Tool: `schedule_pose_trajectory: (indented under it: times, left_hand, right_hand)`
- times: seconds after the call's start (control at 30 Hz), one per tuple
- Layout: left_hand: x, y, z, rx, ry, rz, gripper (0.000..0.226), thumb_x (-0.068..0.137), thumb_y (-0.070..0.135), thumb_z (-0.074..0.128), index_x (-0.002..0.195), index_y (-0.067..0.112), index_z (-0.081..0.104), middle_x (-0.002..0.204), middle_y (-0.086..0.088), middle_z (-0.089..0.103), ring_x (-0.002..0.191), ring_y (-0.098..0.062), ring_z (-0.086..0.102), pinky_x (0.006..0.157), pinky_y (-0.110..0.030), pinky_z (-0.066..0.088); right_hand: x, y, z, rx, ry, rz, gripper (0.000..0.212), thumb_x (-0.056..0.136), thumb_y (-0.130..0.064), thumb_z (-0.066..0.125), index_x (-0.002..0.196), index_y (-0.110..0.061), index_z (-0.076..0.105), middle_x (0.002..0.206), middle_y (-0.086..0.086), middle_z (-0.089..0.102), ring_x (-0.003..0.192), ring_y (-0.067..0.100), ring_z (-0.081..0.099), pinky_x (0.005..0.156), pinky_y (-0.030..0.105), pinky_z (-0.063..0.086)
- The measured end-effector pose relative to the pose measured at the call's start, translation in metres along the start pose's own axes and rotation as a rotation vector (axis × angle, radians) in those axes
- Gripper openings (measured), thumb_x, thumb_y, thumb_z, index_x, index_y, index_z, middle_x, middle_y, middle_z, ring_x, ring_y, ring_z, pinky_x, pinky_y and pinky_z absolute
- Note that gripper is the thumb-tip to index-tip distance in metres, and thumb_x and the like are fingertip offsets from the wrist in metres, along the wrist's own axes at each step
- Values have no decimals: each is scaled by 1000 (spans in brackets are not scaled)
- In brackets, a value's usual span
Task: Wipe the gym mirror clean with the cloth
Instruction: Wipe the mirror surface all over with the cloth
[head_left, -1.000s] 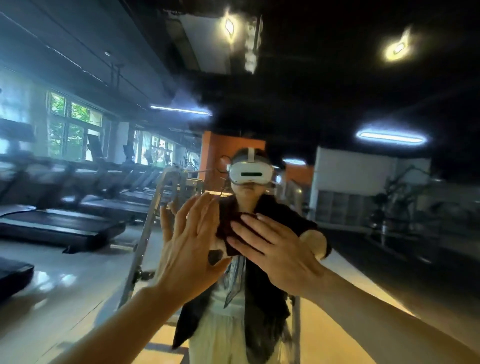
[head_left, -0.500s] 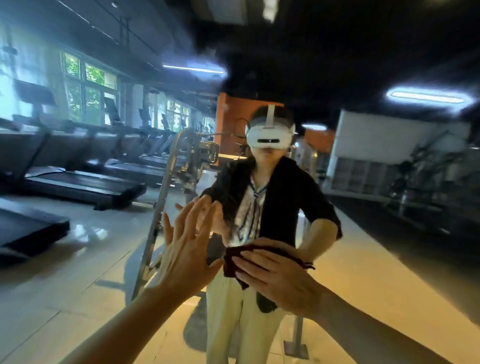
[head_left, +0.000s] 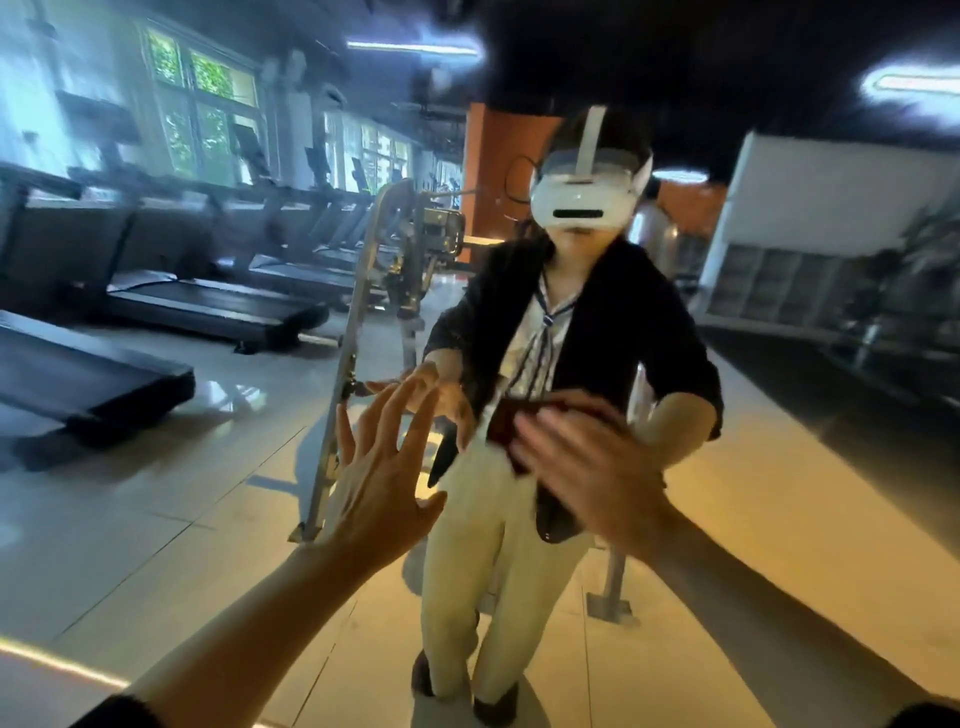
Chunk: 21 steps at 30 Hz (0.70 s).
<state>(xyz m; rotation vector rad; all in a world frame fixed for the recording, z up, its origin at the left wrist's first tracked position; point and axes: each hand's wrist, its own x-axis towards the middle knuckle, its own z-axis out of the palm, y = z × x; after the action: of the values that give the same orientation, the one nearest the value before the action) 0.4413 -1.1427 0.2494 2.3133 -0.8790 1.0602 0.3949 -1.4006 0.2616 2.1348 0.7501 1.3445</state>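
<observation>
The large gym mirror (head_left: 156, 519) fills the whole view, its glass showing the reflected room and the person wiping it. The left hand (head_left: 382, 480) lies flat against the glass with its fingers spread and straight, holding nothing, much as it did half a second ago. The right hand (head_left: 592, 470) presses the dark maroon cloth (head_left: 511, 423) to the glass with straight fingers laid over it; the hand is blurred with motion, and only the upper left part of the cloth shows past the fingers. Against the earlier frame, the right hand and cloth sit a little higher on the mirror and further toward its right side, now level with the left hand's fingers rather than below them, so the two hands lie apart. The reflection has also changed: the reflected person in a black jacket (head_left: 613, 332) and white headset (head_left: 584, 200) looms larger and nearer the mirror's middle. The reflected black treadmills (head_left: 208, 306) stand toward the mirror's left edge.
</observation>
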Motion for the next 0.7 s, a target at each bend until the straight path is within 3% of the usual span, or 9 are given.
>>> schedule_pose_trajectory:
  times: [0.07, 0.13, 0.2, 0.3, 0.37, 0.5, 0.57, 0.6, 0.7]
  left_hand:
    - [-1, 3, 3, -21, 17, -25, 119, 58, 29, 95, 153, 17, 25, 156, -13, 23, 142, -38, 18, 110, -70, 11]
    - [-5, 8, 8, -47, 0, -58, 118, 60, 28, 94, 153, 21, 22, 158, -14, 22, 144, -40, 18, 111, -73, 12]
    - [-13, 10, 13, -70, -25, -85, 116, 62, 28, 93, 153, 24, 22, 159, -16, 23, 145, -41, 19, 113, -73, 11]
    - [-24, 5, 16, -108, -49, -66, 117, 59, 27, 95, 152, 23, 24, 158, -14, 23, 145, -39, 17, 113, -72, 8]
    - [-25, -3, 15, -113, -57, -16, 118, 57, 26, 96, 152, 19, 27, 157, -13, 22, 144, -38, 18, 108, -79, 17]
    - [-24, -14, 8, -147, -75, 2, 108, 56, 23, 96, 149, 11, 42, 156, -9, 21, 142, -34, 18, 101, -80, 30]
    - [-27, -22, 7, -178, -88, 15, 106, 58, 22, 96, 149, 11, 43, 157, -11, 22, 144, -35, 18, 102, -78, 31]
    - [-29, -29, 7, -193, -95, 18, 105, 58, 21, 95, 149, 11, 42, 157, -11, 22, 145, -36, 18, 102, -78, 31]
    - [-31, -53, 2, -188, -111, -13, 106, 59, 23, 95, 150, 12, 42, 158, -11, 21, 146, -35, 16, 105, -77, 27]
  right_hand:
    - [21, 36, -24, -69, 200, 300, 40, 105, 2, 38, 137, -8, 58, 145, 17, 53, 136, 33, 41, 118, 46, 28]
    - [21, 44, -33, -44, 264, 475, 47, 95, 8, 56, 140, -8, 56, 148, 15, 49, 137, 35, 39, 115, 50, 35]
    - [-6, 14, -22, -43, 157, 362, 46, 99, 4, 53, 144, -9, 51, 150, 13, 44, 138, 35, 38, 119, 50, 30]
    - [-66, -34, -11, -95, -188, -83, 46, 105, -3, 35, 151, -10, 35, 152, 11, 39, 140, 32, 36, 126, 48, 6]
    - [-67, -30, -17, -178, -258, -148, 47, 107, -1, 22, 151, -12, 34, 156, 10, 34, 142, 31, 33, 126, 47, 3]
    - [-10, -1, -34, -163, 66, 513, 38, 110, -12, 36, 143, -10, 53, 152, 14, 42, 142, 36, 35, 119, 47, 27]
    - [0, -22, -24, -142, 139, 693, 37, 110, -14, 38, 144, -7, 52, 153, 16, 41, 144, 37, 32, 121, 46, 28]
    - [-3, -42, -14, -123, 95, 681, 38, 110, -13, 38, 146, -8, 48, 154, 16, 40, 146, 37, 30, 120, 48, 30]
    - [-11, -89, 3, -65, -170, 331, 52, 103, -8, 49, 152, -14, 34, 156, 11, 38, 149, 34, 26, 116, 55, 35]
